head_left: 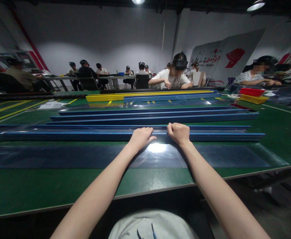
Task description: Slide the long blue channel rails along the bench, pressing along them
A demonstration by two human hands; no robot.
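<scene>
A long blue plastic channel strip (98, 136) with raised edges lies across the green table in front of me. My left hand (142, 136) rests on it left of centre, fingers curled over its near edge and thumb stretched towards the right. A short way to the right, my right hand (180, 132) is closed over the same strip, knuckles up. The fingertips of both hands are hidden behind the edge. Nearer to me, under my wrists, a flat transparent plastic strip (80, 156) lies on the table and reflects a lamp.
Behind are more blue strips (155, 118) and a yellow strip (105, 97). A red bin (252, 92) and a yellow bin (253, 99) stand at the right. Across the table (279, 132) a co-worker (171, 78) bends over; other people sit further back.
</scene>
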